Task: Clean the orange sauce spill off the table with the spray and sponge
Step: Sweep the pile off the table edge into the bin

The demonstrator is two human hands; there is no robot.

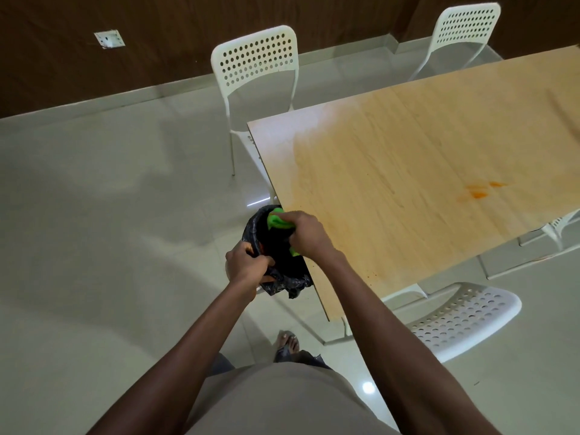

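Observation:
A green sponge (275, 220) is squeezed in my right hand (306, 232) just off the table's near-left edge, over the mouth of a black bin bag (282, 274). My left hand (246, 265) grips the bag's rim and holds it up. On the light wooden table (408, 171) an orange sauce smear (478, 191) lies toward the right, with a faint orange film spread over the surface. No spray bottle is in view.
A white perforated chair (255, 62) stands at the table's far-left corner and another (464, 29) at the back right. A third chair (464, 315) sits tucked under the near side. Pale glossy floor tiles (110, 199) stretch to the left. My foot (287, 340) stands below the bag.

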